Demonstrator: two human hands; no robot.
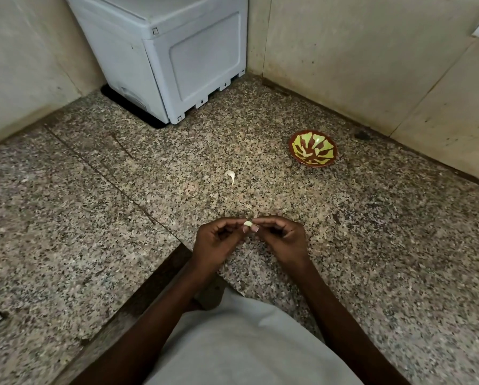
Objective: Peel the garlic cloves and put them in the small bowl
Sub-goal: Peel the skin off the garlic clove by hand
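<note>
head view: both hands meet low in the middle of the frame, over the speckled stone counter [99,207]. left hand [214,243] and right hand [284,240] are together, fingertips of each pinching one small pale garlic clove [248,223] between them. fingers on both are curled in around it, thumbs underneath. clove is held up off the counter, not resting on it. can't tell if skin is partly off; it's too small to read, though it looks smooth and yellowish where exposed.

further out, straight ahead of the hands, a second clove [230,175] lies loose on the counter, papery tail showing, so it looks unpeeled. well apart from both hands.

further right and toward the wall sits the small bowl [312,148], red-brown with a yellow-green pattern, upright on the counter. no clove visible inside it as far as i can see.

at the back, a white plastic box [160,54] stands in the corner, not involved.

status estimate: early. nothing delivered to the bowl yet, one clove in work, one waiting. no loose peel visible on the counter, so i'd guess the first peel is barely started or mid-way. remaining: finish this clove, drop it in the bowl, repeat for the loose one.
</note>
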